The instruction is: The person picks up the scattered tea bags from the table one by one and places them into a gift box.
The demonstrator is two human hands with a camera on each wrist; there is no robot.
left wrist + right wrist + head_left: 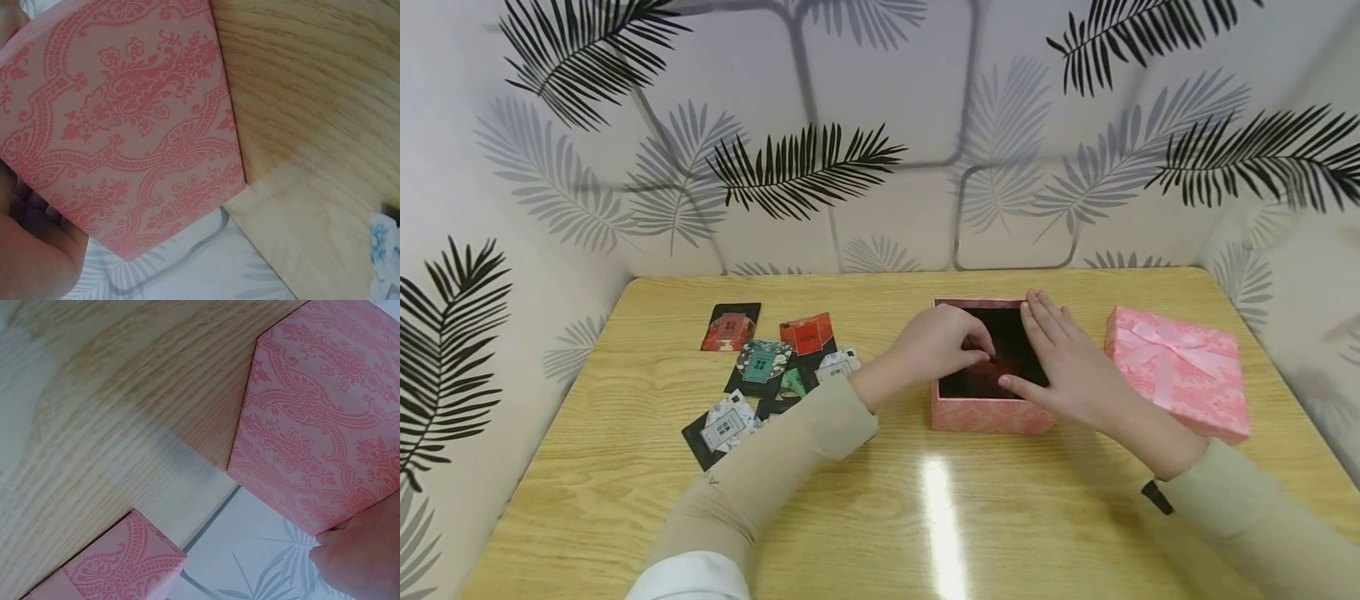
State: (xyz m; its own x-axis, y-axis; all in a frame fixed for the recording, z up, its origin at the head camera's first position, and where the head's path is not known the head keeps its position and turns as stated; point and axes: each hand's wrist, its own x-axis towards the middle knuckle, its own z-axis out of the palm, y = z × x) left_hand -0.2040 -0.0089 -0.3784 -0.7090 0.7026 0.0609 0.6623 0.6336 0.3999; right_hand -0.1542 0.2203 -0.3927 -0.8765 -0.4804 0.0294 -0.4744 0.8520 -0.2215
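With the left hand (936, 346) pinching something small and dark inside the open pink box (988, 412) and the right hand (1063, 367) lying flat-fingered over the rim at 3 o'clock, the light box is risking sliding toward the lid (1180, 371).

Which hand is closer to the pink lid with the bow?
Right. The right hand rests on the open pink box, beside the pink bow-topped lid; the left hand is across the box, farther away.

Glossy wood-grain table (625, 467) (glare streak), matt patterned-paper box (988, 414), satiny ribboned lid (1180, 371).
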